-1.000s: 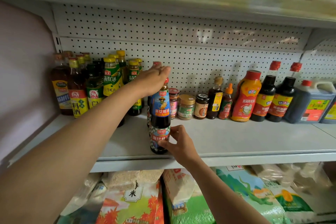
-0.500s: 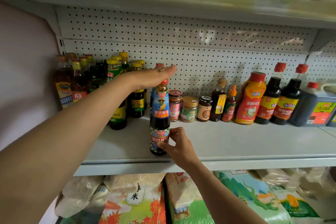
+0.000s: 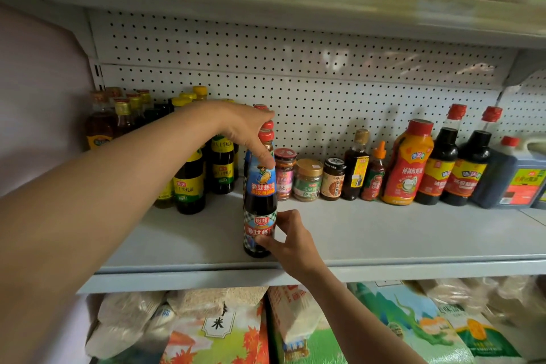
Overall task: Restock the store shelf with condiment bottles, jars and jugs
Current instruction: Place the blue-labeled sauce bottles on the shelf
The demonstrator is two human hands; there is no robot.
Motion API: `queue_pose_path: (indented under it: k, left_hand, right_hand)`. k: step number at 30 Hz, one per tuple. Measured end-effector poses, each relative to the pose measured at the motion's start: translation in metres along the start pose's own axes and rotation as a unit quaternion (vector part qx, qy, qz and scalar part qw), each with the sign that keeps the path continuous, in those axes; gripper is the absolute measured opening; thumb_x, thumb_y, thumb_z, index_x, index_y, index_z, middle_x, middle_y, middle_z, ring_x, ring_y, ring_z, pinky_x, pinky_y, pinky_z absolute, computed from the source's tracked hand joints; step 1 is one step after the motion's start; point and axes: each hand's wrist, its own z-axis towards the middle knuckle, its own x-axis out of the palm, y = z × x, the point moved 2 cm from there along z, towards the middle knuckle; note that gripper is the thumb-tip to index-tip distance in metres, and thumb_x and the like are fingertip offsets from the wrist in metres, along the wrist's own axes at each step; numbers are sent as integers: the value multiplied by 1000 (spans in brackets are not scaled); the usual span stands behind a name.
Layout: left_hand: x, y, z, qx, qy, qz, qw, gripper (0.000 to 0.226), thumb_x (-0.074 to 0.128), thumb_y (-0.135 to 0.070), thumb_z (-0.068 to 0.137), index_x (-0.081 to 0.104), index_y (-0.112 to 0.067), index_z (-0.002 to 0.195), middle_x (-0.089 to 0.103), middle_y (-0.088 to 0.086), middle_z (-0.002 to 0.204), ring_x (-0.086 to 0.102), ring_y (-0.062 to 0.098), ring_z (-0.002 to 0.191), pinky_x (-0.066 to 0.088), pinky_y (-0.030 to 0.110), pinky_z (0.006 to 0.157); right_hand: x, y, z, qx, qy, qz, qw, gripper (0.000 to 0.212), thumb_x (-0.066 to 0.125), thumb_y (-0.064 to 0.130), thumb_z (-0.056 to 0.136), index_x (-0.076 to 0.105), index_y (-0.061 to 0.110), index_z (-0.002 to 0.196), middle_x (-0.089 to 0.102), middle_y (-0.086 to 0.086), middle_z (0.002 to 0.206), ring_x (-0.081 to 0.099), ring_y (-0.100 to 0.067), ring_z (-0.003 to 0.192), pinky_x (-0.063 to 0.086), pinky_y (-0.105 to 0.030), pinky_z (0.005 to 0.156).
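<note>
Head view: dark oyster sauce bottle point(image 3: 260, 201) w/ red cap and blue neck label stands upright near the front edge of the grey shelf point(image 3: 384, 239), centre of frame. Left hand point(image 3: 245, 130) comes in from the left over the top, fingers curled down round the neck just below the cap, thumb tip on the blue label. Right hand point(image 3: 291, 241) comes up from bottom centre, thumb and fingertips pinching the lower label on the bottle's right side.

More red-capped bottles right behind it. Yellow-capped bottles point(image 3: 189, 174) grouped centre-left; small jars point(image 3: 307, 180) in a row just right of the held bottle, then an orange squeeze bottle point(image 3: 409, 162), dark red-capped bottles point(image 3: 443, 162) and a jug point(image 3: 517, 177) toward the right edge, all along the pegboard back. Rice bags point(image 3: 224, 331) on the level below, bottom of frame.

Vs half a sec ago: left hand lay flat, palm down on the cap w/ fingers straight; now it's curled round the neck. Right-hand pinch and bottle's spot look unchanged.
</note>
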Motion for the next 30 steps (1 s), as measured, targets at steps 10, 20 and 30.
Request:
queue_pose_path:
  k: [10,20,30]
  left_hand:
    - [-1,-1,11,-2,-1,49,999,135,80,-60,64,-8,-16,157,10,3,165,24,25,147,33,37,115]
    - [-3,9,31,0,1,54,999,135,80,-59,65,-10,-17,156,-2,2,166,14,25,151,26,37,118]
    - [-5,23,54,-3,3,56,998,139,82,-59,63,-12,-15,156,1,2,166,18,25,150,29,40,118]
  right_hand:
    - [3,1,12,-2,-4,-8,1000,48,77,25,89,41,19,120,60,0,137,53,-4,115,43,-10,83]
    - [5,2,33,-7,6,5,1000,50,79,22,88,39,24,119,57,11,121,56,-6,114,43,-9,82]
    - [10,-4,57,-16,0,16,1000,52,78,20,88,39,24,122,60,5,133,54,-3,114,47,-22,96]
